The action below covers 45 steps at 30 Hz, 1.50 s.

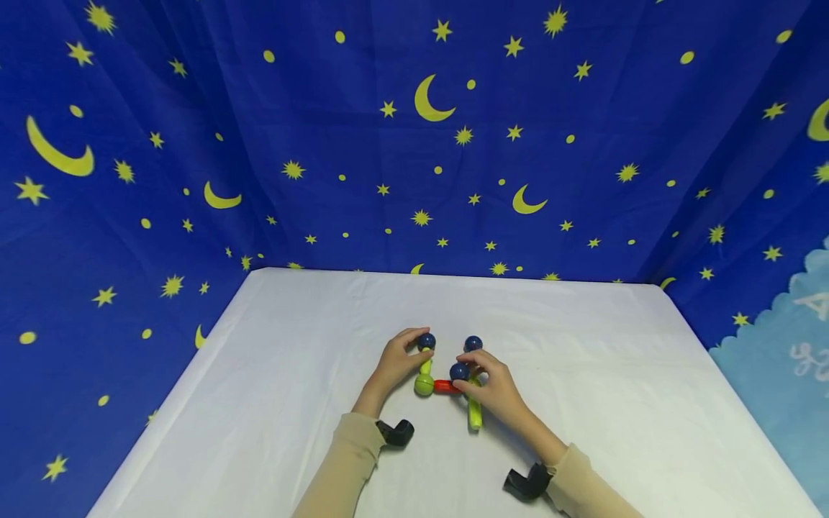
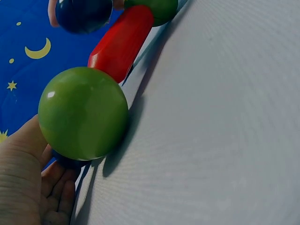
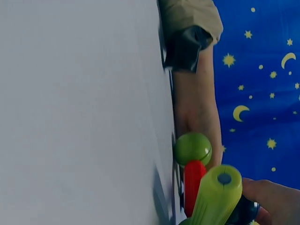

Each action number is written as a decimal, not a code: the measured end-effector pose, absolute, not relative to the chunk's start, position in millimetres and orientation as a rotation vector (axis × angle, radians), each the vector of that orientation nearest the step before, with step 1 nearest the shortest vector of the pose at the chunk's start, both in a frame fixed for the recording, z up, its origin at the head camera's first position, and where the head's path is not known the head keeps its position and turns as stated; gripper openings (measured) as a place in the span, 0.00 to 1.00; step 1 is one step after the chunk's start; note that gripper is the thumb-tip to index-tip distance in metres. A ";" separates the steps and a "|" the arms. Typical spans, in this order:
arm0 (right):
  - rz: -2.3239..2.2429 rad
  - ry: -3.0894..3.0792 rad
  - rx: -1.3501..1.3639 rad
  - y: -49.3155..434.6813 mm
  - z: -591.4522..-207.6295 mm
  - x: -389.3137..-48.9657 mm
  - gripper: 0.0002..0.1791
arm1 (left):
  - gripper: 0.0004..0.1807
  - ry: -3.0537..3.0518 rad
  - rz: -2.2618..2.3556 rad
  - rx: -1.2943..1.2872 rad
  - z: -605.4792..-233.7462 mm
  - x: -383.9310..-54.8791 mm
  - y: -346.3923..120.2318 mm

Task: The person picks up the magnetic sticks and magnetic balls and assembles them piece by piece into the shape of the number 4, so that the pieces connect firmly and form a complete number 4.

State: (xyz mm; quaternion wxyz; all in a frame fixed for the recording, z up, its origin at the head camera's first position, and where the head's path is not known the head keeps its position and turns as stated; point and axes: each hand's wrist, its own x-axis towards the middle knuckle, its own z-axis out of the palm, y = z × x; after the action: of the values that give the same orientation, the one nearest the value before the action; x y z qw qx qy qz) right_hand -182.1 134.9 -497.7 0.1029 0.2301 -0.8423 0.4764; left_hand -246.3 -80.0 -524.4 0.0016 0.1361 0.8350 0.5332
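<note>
Ball-and-stick toy pieces are joined on the table. My left hand point(image 1: 392, 363) holds a dark blue ball point(image 1: 426, 341) between thumb and fingers, at the far end of a yellow-green stick point(image 1: 424, 367). That stick meets a green ball point(image 1: 424, 385), and a red stick point(image 1: 444, 387) runs right from it. My right hand point(image 1: 497, 387) pinches another dark blue ball point(image 1: 459, 371) above the red stick's right end. A second green ball point(image 2: 164, 10) sits there, partly hidden. Nearer me lies a yellow-green stick point(image 1: 476, 415), its end facing the right wrist view.
A third dark blue ball point(image 1: 473, 344) stands beyond my right hand. White cloth covers the table point(image 1: 259, 403). Blue curtains point(image 1: 350, 93) with moons and stars surround its back and sides. Black wrist-worn pieces point(image 1: 396, 434) sit at both sleeves.
</note>
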 end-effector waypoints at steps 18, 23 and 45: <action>1.395 -2.370 0.705 138.6 -501.1 -145.3 0.20 | 0.27 2.620 1.649 0.394 -525.8 -246.7 -79.4; 1.405 -2.332 0.698 139.4 -499.5 -132.6 0.22 | 0.26 2.629 1.663 0.426 -526.5 -247.4 -80.2; 1.380 -2.269 0.793 145.4 -498.0 -93.9 0.21 | 0.26 2.612 1.689 0.411 -527.2 -246.4 -79.7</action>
State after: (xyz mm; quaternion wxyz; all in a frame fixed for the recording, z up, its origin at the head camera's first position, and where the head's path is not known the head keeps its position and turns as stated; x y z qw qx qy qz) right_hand -93.9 145.4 -498.0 0.1841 0.2812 -0.8047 0.4894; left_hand -246.4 -79.7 -527.2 0.0022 0.1310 0.8325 0.5383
